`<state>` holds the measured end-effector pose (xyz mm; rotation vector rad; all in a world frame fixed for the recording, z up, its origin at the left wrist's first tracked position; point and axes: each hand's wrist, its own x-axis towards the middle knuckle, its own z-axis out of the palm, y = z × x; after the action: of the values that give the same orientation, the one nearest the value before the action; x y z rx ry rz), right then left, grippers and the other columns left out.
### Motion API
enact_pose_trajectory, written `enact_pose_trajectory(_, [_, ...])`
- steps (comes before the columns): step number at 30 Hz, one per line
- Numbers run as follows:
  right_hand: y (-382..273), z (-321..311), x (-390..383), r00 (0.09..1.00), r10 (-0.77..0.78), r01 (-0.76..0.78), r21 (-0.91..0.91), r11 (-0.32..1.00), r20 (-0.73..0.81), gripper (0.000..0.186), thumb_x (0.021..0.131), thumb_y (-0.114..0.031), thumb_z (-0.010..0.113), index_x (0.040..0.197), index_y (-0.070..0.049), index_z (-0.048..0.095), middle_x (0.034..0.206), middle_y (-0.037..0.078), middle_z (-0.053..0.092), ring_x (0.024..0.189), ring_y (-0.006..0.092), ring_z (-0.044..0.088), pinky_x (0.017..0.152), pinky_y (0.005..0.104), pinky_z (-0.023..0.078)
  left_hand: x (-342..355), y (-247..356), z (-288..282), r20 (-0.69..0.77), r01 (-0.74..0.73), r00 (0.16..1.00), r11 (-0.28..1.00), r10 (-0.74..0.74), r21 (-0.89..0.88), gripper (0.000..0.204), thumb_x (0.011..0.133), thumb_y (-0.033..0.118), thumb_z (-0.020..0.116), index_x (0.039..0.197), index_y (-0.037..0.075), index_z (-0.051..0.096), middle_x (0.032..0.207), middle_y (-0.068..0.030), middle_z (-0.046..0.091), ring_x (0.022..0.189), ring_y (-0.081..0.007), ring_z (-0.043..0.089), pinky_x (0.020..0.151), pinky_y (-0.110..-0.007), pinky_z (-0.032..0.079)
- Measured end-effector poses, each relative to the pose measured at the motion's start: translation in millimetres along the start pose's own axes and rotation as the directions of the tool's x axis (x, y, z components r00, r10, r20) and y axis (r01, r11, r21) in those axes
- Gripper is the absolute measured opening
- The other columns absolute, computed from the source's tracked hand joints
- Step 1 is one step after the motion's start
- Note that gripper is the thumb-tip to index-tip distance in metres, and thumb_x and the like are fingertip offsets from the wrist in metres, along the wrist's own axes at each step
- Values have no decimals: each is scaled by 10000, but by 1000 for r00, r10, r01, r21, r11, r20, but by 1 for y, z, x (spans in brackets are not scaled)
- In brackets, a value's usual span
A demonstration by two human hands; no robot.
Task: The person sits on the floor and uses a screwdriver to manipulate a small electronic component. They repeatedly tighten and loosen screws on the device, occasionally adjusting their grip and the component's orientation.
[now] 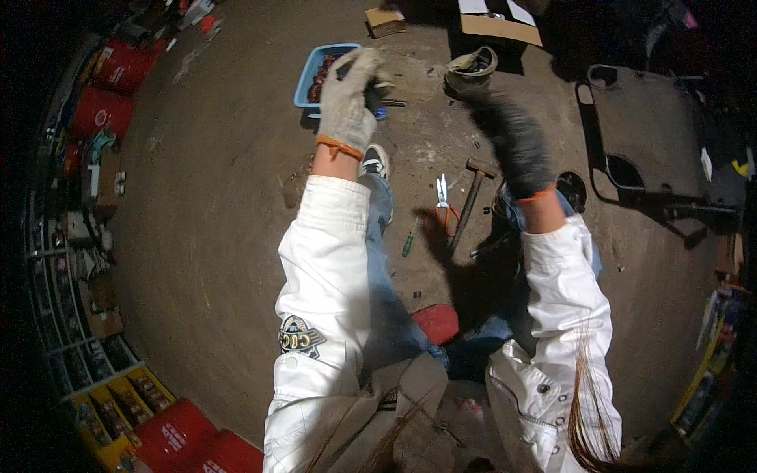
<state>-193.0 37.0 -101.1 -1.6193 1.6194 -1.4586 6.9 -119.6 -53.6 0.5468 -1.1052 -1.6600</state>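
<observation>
My left hand [349, 102], in a pale work glove with an orange cuff, is raised beside a blue plastic basin [300, 88] holding small reddish-brown parts. Its fingers are curled round something dark that I cannot make out. In shadow, my right hand [516, 146] wears a similar orange-cuffed glove and reaches toward a round open container [465, 83]. Motion smears its fingers, so their grip does not show. On the floor between my legs lie a hammer [471, 197], pliers with orange handles [443, 206] and a green-handled screwdriver [409, 238].
A dark padded panel [646, 130] lies at the right. Cardboard boxes [501, 30] stand at the far side. Red drums [102, 114] and racks line the left edge, with yellow bins [134, 398] of parts at lower left. Something red [435, 323] sits between my knees.
</observation>
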Motion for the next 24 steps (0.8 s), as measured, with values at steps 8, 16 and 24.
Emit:
enact_pose_trajectory(8, [-28, 47, -7, 952, -3, 56, -165, 985, 305, 424, 845, -150, 596, 1239, -12, 522, 1133, 175, 604, 1016, 325, 593, 865, 392, 475, -24, -26, 41, 357, -406, 902, 764, 244, 502, 489, 832, 46, 643, 1301, 43, 502, 1164, -128, 619, 1080, -245, 596, 889, -313, 519])
enact_pose_trajectory(16, [-53, 33, -12, 828, 403, -544, 388, 744, 390, 389, 800, -96, 620, 1168, 6, 542, 945, 151, 627, 824, 280, 616, 700, 373, 491, -23, -6, 60, 87, 218, 976, 940, -202, -263, 252, 902, 214, 638, 1034, 3, 600, 909, -109, 645, 790, -161, 638, 701, -277, 555])
enact_pose_trajectory(24, [-49, 51, -31, 885, -455, 446, -459, 769, 97, 456, 769, -44, 620, 1211, -2, 517, 1112, 204, 577, 987, 376, 565, 825, 468, 455, -17, -3, 49, -23, 9, 1000, 1000, -8, 21, 341, 918, 314, 612, 1079, 13, 610, 888, -84, 647, 699, -138, 613, 588, -243, 525])
